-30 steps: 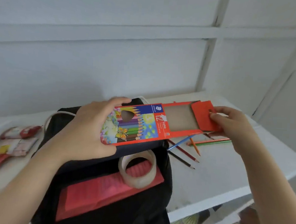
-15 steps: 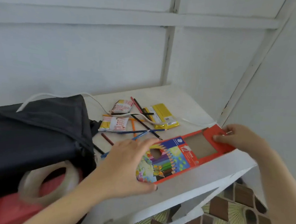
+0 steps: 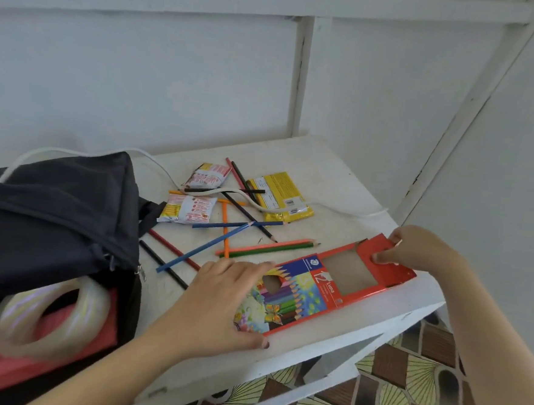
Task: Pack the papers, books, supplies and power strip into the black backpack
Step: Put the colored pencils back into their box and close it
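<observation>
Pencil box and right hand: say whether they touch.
Touching. Head view shows the right hand pinching the red end flap of the pencil box.

Scattered pencils and snack packets across tabletop right of backpack.
</observation>
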Demonstrator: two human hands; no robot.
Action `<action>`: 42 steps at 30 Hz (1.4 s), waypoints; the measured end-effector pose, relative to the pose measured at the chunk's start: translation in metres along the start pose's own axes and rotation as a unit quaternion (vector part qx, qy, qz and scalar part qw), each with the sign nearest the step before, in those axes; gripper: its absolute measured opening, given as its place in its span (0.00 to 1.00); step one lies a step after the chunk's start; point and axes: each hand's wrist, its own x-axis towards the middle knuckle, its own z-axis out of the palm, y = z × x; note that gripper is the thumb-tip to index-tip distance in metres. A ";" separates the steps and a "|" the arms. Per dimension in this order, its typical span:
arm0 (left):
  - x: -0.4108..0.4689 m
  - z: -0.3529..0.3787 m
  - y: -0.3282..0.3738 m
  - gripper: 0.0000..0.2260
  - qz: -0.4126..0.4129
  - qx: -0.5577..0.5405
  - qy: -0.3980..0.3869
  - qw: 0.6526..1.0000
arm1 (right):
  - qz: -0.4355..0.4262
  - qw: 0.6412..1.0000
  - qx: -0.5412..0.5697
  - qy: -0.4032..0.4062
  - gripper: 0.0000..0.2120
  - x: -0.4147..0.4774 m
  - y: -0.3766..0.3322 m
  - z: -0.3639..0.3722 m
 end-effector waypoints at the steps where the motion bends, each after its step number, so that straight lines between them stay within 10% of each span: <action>1: 0.001 0.000 -0.001 0.43 -0.002 -0.005 0.002 1.000 | -0.005 1.000 -0.017 0.025 0.25 0.001 -0.003 0.002; 5: 0.011 -0.005 -0.017 0.27 -0.039 -0.086 0.070 0.993 | -0.147 0.971 -0.051 0.183 0.20 0.008 -0.023 0.018; 12: 0.058 -0.026 -0.042 0.04 -0.096 -0.072 0.152 0.981 | -0.312 0.939 -0.093 0.112 0.08 0.013 -0.067 0.041; 21: 0.102 -0.020 -0.033 0.02 -0.062 -0.019 0.016 0.998 | -0.357 0.879 -0.243 0.203 0.11 0.023 -0.078 0.042; 33: 0.113 -0.023 -0.036 0.07 -0.017 0.075 0.038 0.996 | -0.337 0.933 -0.043 0.122 0.10 0.018 -0.049 0.029; 42: 0.119 -0.034 -0.042 0.03 -0.126 -0.186 0.164 0.961 | -0.332 0.941 -0.025 0.060 0.04 0.020 -0.052 0.029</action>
